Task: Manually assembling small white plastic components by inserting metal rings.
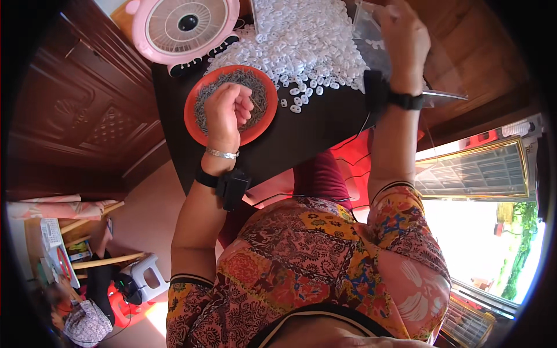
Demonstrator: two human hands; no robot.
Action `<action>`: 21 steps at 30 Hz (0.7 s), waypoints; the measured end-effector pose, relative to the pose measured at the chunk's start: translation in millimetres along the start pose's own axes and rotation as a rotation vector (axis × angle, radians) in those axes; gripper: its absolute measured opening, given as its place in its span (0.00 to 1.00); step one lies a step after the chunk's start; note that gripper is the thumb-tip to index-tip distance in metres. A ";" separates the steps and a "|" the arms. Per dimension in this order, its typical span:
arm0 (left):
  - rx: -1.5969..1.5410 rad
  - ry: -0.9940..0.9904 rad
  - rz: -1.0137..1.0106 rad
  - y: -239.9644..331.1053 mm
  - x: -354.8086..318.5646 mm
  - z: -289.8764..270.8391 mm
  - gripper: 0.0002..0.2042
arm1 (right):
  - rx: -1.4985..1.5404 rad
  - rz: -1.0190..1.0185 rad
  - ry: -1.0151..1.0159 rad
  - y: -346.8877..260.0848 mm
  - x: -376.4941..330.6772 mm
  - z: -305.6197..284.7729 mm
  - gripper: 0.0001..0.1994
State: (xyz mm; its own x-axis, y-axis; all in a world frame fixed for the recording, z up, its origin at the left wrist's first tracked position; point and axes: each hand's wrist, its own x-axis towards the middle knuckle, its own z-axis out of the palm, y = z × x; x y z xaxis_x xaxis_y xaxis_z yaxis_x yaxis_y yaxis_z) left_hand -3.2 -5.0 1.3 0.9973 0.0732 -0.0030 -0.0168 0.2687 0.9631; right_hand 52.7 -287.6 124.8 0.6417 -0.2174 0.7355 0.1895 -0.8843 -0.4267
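Observation:
My left hand (227,108) rests over a red round plate (195,124) filled with small grey metal pieces (255,87); its fingers are curled together, pinching some of the pieces. My right hand (405,42) is further up the dark table (301,139), gripping a clear plastic bag (366,35) at the edge of a large heap of small white plastic rings (301,40). A few white rings lie loose between the heap and the plate. Both wrists carry black bands, and the left also has a silver bracelet.
A pink round fan (185,26) stands at the table's far left corner. Dark wooden panels (81,110) run along the left. A person sits on the floor at the lower left beside a white stool (145,277). A window grille (473,171) is at the right.

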 end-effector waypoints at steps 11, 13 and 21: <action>0.005 0.002 0.010 -1.7 2.4 -3.8 0.12 | 0.239 -0.399 -0.586 1.7 -70.3 78.9 0.08; 0.016 -0.002 0.008 -1.1 2.0 -2.3 0.11 | 0.179 -0.484 -0.686 -1.1 -85.8 97.8 0.07; 0.080 -0.020 -0.012 1.2 2.8 -5.7 0.11 | -0.081 -0.692 -0.650 -6.0 -101.6 129.6 0.06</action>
State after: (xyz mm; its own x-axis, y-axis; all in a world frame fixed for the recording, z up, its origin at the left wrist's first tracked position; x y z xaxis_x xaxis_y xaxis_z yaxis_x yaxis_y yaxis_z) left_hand -0.9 1.0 0.9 0.9986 0.0515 -0.0099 -0.0002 0.1922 0.9814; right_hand 82.7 -206.6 -15.6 0.6985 0.6158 0.3645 0.6457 -0.7619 0.0499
